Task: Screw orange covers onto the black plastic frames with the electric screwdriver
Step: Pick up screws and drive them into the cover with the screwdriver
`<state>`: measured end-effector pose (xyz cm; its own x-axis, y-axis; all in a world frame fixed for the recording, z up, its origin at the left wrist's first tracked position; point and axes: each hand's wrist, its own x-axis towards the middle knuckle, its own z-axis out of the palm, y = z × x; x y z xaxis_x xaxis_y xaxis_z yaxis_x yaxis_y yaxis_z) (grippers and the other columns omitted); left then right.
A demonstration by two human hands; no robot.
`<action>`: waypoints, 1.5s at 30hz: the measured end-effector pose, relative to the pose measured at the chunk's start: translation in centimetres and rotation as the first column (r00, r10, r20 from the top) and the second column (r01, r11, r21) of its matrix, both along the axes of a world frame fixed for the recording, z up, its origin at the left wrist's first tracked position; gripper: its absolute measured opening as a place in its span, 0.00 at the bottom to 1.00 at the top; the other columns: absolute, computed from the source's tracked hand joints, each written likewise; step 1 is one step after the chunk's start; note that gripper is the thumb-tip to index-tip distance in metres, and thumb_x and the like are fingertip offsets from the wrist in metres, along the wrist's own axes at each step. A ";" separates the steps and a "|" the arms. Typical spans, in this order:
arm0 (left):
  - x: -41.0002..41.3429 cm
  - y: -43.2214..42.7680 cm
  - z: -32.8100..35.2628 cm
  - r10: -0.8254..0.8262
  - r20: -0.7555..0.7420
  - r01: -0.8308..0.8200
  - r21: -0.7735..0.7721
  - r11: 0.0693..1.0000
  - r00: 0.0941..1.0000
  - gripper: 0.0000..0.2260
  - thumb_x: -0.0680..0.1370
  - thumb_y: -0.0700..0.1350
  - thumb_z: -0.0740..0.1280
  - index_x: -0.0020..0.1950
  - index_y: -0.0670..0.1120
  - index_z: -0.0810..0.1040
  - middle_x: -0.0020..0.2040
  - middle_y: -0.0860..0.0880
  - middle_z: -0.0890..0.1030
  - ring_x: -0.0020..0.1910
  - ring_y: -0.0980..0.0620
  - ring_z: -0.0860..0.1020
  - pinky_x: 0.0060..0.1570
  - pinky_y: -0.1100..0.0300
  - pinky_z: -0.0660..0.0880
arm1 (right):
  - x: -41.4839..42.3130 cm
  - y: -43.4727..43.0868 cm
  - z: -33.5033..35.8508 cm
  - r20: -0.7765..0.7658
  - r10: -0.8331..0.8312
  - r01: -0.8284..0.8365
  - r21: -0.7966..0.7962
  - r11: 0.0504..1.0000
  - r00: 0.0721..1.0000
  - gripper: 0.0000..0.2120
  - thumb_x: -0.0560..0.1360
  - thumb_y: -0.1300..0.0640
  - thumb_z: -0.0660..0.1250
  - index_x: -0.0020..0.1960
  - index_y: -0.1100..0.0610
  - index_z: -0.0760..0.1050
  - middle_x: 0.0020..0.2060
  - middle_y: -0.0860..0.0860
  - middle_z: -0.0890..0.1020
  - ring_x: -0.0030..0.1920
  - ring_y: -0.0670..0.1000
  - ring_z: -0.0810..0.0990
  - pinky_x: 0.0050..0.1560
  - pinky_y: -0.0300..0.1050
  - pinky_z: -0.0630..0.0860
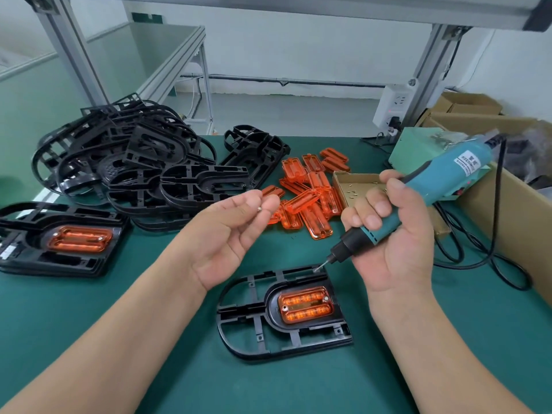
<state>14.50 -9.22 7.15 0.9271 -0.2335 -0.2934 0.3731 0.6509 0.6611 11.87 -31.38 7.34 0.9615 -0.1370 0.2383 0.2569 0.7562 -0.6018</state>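
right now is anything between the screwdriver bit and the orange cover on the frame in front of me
Nothing visible. The right hand holds the screwdriver, its bit over the frame at its far edge; the orange cover lies bare. The left hand, pinching a screw, is off left.

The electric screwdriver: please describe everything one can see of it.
The electric screwdriver has a teal plastic-looking body with a white label, a black nose and a thin metal bit. A black cable leaves its rear. The right hand grips it, tilted, bit pointing down-left near the far edge of the black frame.
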 end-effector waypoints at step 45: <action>-2.4 -0.6 0.7 -0.507 0.166 0.381 0.478 0.791 0.846 0.04 0.87 0.37 0.61 0.59 0.39 0.74 0.50 0.37 0.86 0.31 0.55 0.72 0.27 0.67 0.68 | 0.1 0.3 1.8 0.055 -0.095 0.089 0.114 0.990 0.994 0.05 0.84 0.57 0.61 0.52 0.54 0.75 0.33 0.45 0.71 0.31 0.44 0.69 0.40 0.41 0.72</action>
